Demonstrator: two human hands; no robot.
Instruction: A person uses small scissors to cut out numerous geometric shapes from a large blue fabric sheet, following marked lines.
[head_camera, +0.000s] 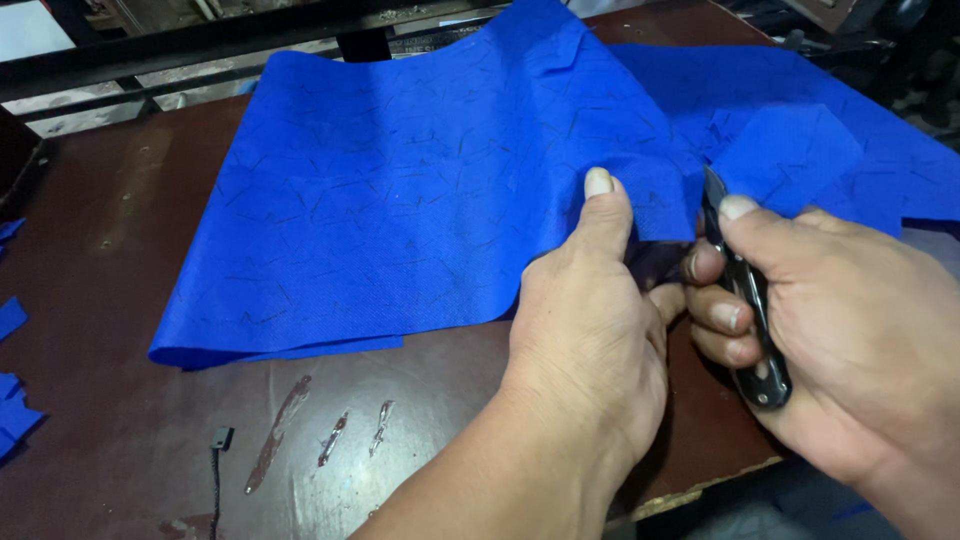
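Presently one blue fabric sheet (420, 190), creased and marked with dark lines, spread over one dark brown table (110, 250) with bare room at its left and near edge; left hand (590, 330) pinching its lower edge, right hand (850, 330) clenched around one black-handled cutter (745, 290)

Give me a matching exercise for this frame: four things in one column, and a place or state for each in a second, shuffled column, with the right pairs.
Things:
1. blue fabric sheet
2. left hand
3. right hand
4. small black plug on a cord

Places or states:
A. lying on the brown table near its front edge
B. gripping black thread snips
C. pinching the fabric's edge, thumb on top
D. spread wrinkled across the table

Pairs: 1-D, 2-C, 3-B, 4-A
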